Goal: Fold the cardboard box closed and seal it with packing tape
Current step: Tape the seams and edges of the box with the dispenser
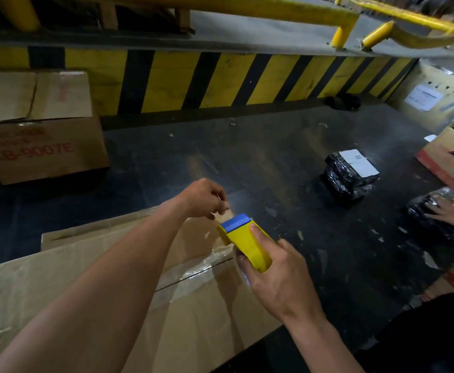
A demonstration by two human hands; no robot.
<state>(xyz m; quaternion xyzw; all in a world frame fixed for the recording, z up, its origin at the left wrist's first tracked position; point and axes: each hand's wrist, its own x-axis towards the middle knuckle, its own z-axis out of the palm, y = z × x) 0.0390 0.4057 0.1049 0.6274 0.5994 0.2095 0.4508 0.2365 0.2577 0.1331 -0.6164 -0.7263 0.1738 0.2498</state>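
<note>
A closed carton [40,152] at the far left of the dark bench [274,157] has red print on its side. The bottom line reads "KB-9007E"; the lines above it are too blurred to read. Red lettering on its top flap is also illegible. A white label [359,162] lies on top of a stack of black plastic-wrapped parcels [351,179] towards the right, and its print is too small to make out. A wooden crate [446,84] in the far right corner has a white sheet [423,98] with unreadable text.

The cardboard box [193,305] lies at the near left edge of the bench with its flaps folded shut. Clear packing tape [193,267] runs shiny along the seam. The right hand [277,278] is clenched around a yellow tape dispenser [247,243] with a blue end, held over the box's far right corner. The left hand [204,197] reaches across the box, its forearm hiding part of the seam. Its fingertips pinch the tape's free end just beyond the dispenser's blue end.

At the right edge another person's hand [449,208] rests on a further black-wrapped parcel [430,219], beside an open box with a red stripe [446,157]. A yellow-and-black striped wall [220,79] backs the bench, with yellow rails [274,6] above
</note>
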